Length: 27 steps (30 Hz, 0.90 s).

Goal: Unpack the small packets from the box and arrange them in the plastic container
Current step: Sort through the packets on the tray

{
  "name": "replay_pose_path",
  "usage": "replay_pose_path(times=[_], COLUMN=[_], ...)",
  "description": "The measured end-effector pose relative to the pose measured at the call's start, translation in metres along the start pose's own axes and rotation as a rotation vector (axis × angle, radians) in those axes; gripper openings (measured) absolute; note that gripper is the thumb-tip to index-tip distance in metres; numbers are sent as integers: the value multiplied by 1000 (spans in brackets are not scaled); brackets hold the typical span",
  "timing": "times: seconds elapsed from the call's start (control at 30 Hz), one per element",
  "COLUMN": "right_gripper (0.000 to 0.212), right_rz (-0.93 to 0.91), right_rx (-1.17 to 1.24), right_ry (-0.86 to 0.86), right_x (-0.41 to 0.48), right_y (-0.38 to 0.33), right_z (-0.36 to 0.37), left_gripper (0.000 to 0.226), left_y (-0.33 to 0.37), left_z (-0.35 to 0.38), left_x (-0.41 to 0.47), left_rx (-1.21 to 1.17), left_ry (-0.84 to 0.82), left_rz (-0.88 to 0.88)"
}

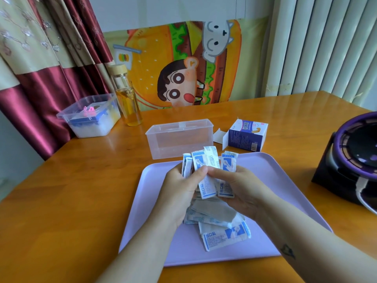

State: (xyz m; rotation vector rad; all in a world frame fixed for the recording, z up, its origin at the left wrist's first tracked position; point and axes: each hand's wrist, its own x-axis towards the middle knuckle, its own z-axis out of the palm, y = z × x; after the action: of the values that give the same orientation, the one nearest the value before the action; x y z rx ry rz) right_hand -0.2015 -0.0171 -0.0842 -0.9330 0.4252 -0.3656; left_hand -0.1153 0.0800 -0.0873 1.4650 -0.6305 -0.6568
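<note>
Above the lilac tray (pixel 275 180), the left grip (pixel 179 188) and right grip (pixel 242 186) both clamp a fanned bunch of packets (pixel 206 160); a loose pile (pixel 224 235) lies on the tray beneath them. Behind the tray stand the plastic container (pixel 179 137) and opened box (pixel 246 135).

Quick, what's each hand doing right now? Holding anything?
Left hand: fingers curled round a bunch of small packets.
Right hand: holding small packets too.

Home, curtains (pixel 40 64), cartoon cloth (pixel 183 64), wooden table (pixel 71 190)
</note>
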Motion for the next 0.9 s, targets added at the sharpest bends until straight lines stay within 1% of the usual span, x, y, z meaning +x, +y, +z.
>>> replay_pose_path(times=[0.13, 0.3, 0.33, 0.37, 0.43, 0.47, 0.53, 0.6, 0.63, 0.67, 0.73, 0.83, 0.9], right_gripper=[13, 8, 8, 8, 8, 11, 21, 29, 32, 33, 32, 28, 26], right_rz=[45, 69, 84, 96, 103, 95, 55, -7, -41, -72, -108, -118, -98], right_rx=[80, 184, 183, 174, 147, 142, 114, 36, 1, -22, -53, -90, -81], right_ry=[15, 82, 78, 71, 73, 82, 110, 148, 159, 159, 140, 97, 58], right_x=[1, 7, 8, 9, 10, 11, 12, 15, 16, 17, 18, 18, 15], right_y=[-2, -4, -5, -6, -7, -6, -6, -4, -2, -1, 2, 4, 2], right_z=[-3, -8, -8, -9, -8, -8, -8, -7, -6, -4, -1, 1, 2], left_gripper=[17, 20, 20, 19, 16, 12, 6, 22, 31, 36, 37, 20, 11], left_y=[0, 8, 9, 8, 4, 2, -4, -9, -11, -11, -8, -8, -6], left_z=[-1, -7, -7, -8, -8, -7, -4, 0, 2, 4, 10, 15, 15], left_x=[3, 4, 3, 3, 5, 4, 3, 2, 3, 4, 2, 4, 2], left_rx=[-226, -682, -735, -738, -619, -499, -175, 130, 223, 273, 294, 176, 125], left_ry=[16, 60, 57, 54, 33, 4, -85, -132, -128, -119, -109, -69, -73], left_rz=[-121, -304, -338, -361, -343, -301, -157, -36, 17, 50, 77, 57, 44])
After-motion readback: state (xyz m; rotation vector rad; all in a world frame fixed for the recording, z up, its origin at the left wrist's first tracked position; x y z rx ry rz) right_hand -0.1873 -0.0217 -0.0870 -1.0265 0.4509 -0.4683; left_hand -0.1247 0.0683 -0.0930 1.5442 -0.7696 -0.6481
